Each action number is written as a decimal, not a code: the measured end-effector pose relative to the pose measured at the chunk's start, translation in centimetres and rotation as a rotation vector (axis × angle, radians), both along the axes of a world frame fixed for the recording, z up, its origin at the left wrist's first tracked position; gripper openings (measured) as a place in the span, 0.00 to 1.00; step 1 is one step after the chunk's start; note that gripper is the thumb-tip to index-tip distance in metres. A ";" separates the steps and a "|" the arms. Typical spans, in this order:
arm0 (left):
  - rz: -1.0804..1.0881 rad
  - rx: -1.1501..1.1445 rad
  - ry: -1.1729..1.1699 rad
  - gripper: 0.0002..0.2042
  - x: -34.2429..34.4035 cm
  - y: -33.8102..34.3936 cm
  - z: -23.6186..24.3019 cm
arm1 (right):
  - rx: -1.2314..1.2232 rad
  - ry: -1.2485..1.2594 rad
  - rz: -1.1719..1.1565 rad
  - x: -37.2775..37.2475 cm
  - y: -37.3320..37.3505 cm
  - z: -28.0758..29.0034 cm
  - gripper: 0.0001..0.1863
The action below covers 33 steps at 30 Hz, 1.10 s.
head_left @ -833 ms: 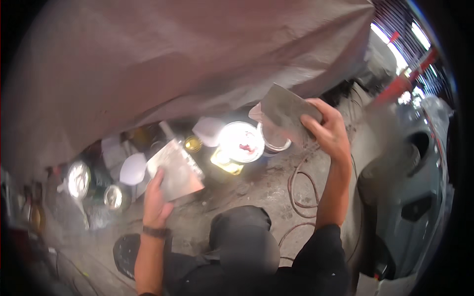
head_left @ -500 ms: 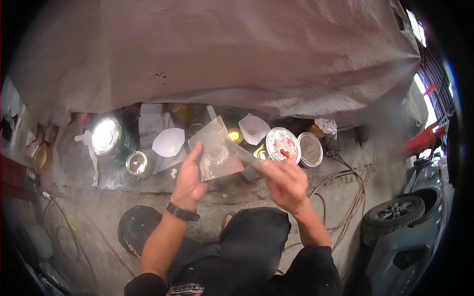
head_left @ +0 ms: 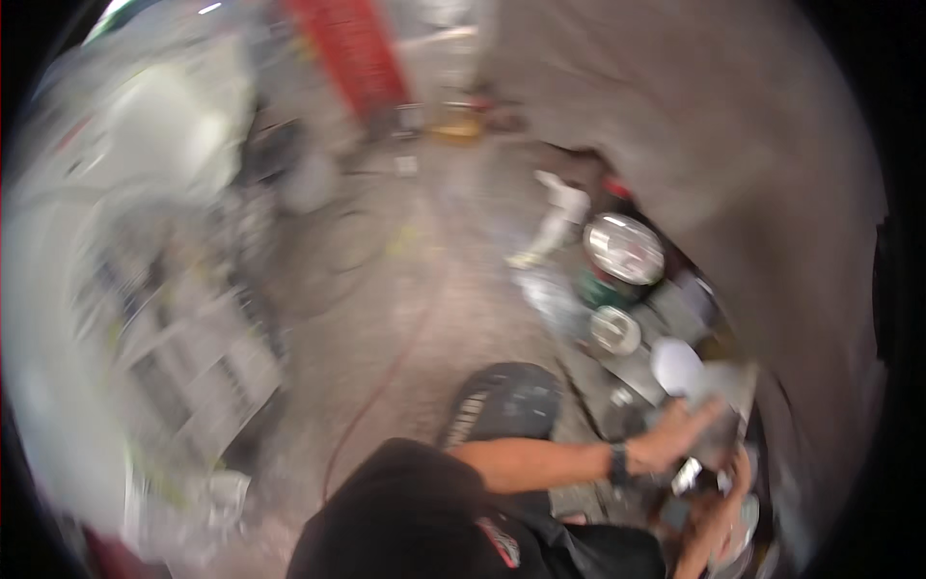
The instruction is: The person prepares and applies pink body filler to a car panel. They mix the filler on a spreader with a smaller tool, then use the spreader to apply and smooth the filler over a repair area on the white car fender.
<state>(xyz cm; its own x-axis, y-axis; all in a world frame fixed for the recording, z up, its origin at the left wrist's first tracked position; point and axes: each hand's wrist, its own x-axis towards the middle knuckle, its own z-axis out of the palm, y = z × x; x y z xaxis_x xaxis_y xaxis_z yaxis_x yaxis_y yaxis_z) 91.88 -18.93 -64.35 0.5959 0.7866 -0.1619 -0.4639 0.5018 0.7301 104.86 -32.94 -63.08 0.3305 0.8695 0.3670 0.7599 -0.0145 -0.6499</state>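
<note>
While the left hand (head_left: 673,442) is gripping the flat, squarish plate (head_left: 735,388) at its near side, fingers lying against its surface, the right hand (head_left: 737,485) is curving just below the plate's lower edge, too blurred to tell how wide its fingers are or what they hold. Near the lower right, the plate is sitting just beside a white rounded piece (head_left: 677,367), with a green can (head_left: 608,289) standing farther off.

Our shirt (head_left: 386,511) is black with a red and whitish print; our watch (head_left: 617,464) is black, our plate (head_left: 735,388) grey. We see a red post (head_left: 352,58), brownish-grey sheet (head_left: 733,145), green can (head_left: 602,290) and patchy grey-and-white papers (head_left: 203,362).
</note>
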 end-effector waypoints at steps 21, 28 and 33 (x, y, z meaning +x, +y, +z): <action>0.162 -0.056 -0.236 0.23 -9.7 7.5 1.4 | -0.397 -1.032 0.208 -5.3 6.4 9.1 0.31; 0.204 0.499 0.306 0.31 -10.1 5.3 2.5 | -0.192 -1.118 0.278 -3.9 7.9 8.2 0.30; 0.191 0.475 0.467 0.30 -9.9 5.5 1.9 | -0.313 -0.969 0.552 -7.5 7.4 8.7 0.32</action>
<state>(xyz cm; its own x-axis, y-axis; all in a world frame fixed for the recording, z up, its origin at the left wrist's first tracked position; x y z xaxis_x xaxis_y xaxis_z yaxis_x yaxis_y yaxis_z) 82.02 -13.43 -62.46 0.3916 0.9199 0.0201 -0.0958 0.0191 0.9952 97.35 -25.55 -54.34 -0.4247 0.9054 0.0017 0.8904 0.4173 0.1820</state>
